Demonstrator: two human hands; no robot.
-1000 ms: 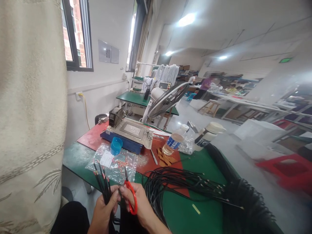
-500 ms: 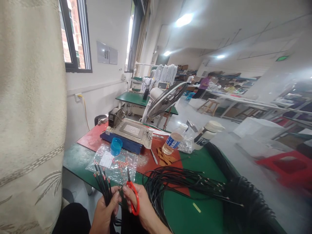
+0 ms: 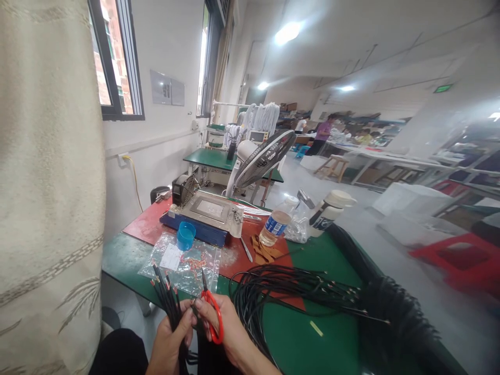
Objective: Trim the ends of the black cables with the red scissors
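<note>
Wrapped in my left hand [image 3: 174,333] is a bunch of black cables [image 3: 167,294], their stripped ends pointing up with red and pale wire tips. My right hand [image 3: 221,317] is closed around red-handled scissors [image 3: 217,317], the dark blades pointing up and away. The thumbs and fingertips of both hands meet at one cable end, whose details are partly hidden. Just beyond the hands, a clear plastic bag [image 3: 156,263] lies flat with small orange-red bits [image 3: 195,263] scattered on it. A blue cup [image 3: 186,235] stands on the bag's far side.
A long coil of black cables [image 3: 250,291] lies to the right on the green table [image 3: 312,349]. Behind the bag sits a blue-based heating device [image 3: 211,211] with a small fan [image 3: 183,188]. A bottle [image 3: 275,226] and a white jug [image 3: 330,213] stand at right; a large fan [image 3: 265,159] is behind.
The view has shifted slightly. Both hands stay together at the cable end, with the scissors still in the right hand and the bunch in the left.
</note>
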